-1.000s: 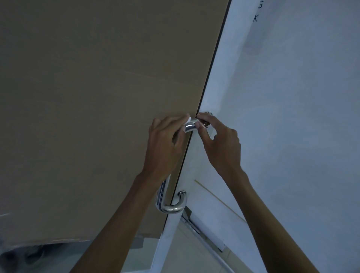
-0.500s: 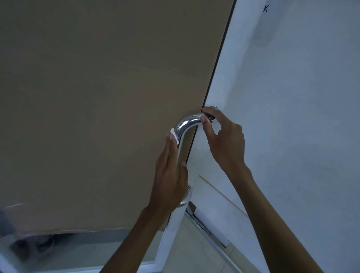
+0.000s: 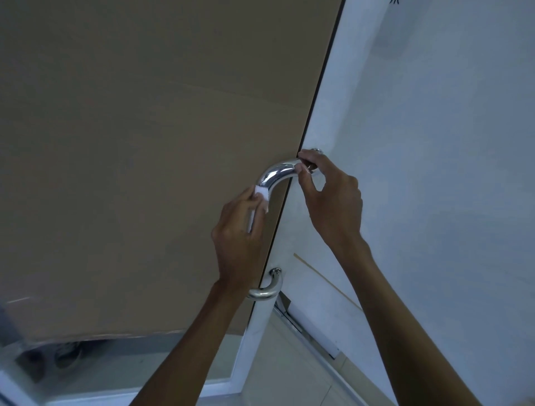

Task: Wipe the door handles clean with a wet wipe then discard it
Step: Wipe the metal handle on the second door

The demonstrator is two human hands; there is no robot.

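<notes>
no text can be read: only the cut-off lower tips of a dark mark (image 3: 392,1) show at the top edge of the pale wall (image 3: 451,145), too little to make out.

2 bare forearms rise from the bottom edge of the head view, each ending in a hand. The left hand (image 3: 237,240) and the right hand (image 3: 333,200) wear no gloves, rings or bracelets, and no watch shows on either wrist. No sleeve reaches into view; both arms are uncovered as far down as the frame shows them. The fingernails that show on the right hand are short and pale.
</notes>
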